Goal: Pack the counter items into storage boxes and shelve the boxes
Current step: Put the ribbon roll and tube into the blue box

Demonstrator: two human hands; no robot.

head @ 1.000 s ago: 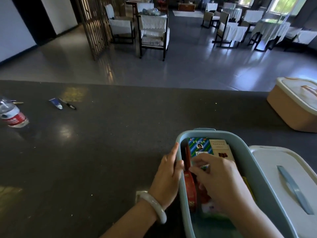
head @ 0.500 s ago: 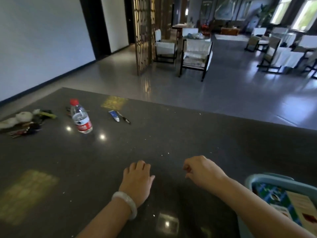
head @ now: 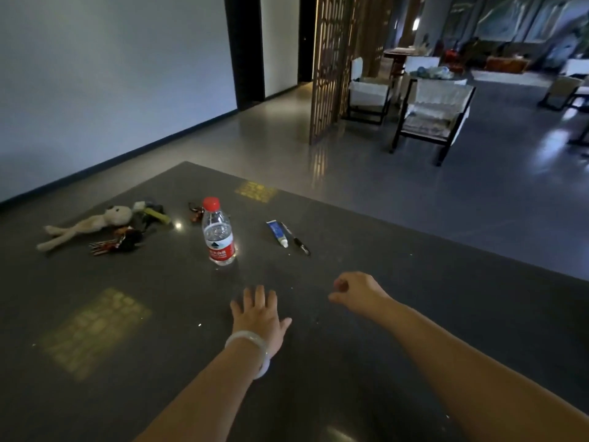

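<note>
A large, dim hall lies beyond a dark speckled counter [head: 382,314], with a pale wall on the left, a wooden lattice screen [head: 331,65] in the middle distance and white-cushioned chairs [head: 430,113] on a glossy grey floor. Seen from the head camera, the counter fills the lower half of the view and carries the loose items waiting to be packed, all on its far left part. A clear water bottle [head: 218,232] with a red cap and red label stands upright near the middle. To its right lie a small blue-and-white tube [head: 277,232] and a dark pen [head: 296,239], side by side and nearly touching. Just behind the bottle sits a small reddish-brown object [head: 196,212], possibly a key ring, too blurred to tell. Farther left a beige plush toy [head: 86,226] lies flat, with a bunch of keys [head: 111,245] just beside it and a dark clutter with a yellow piece [head: 154,215] near its head.

The left hand [head: 258,317] lies low over the counter, palm down, fingers straight and spread, holding nothing; a pale bangle [head: 248,342] circles its wrist. The right hand [head: 357,288] hangs above the counter, well apart from the bottle and tube, its fingers loosely curled with nothing in them. No storage box appears in this view
</note>
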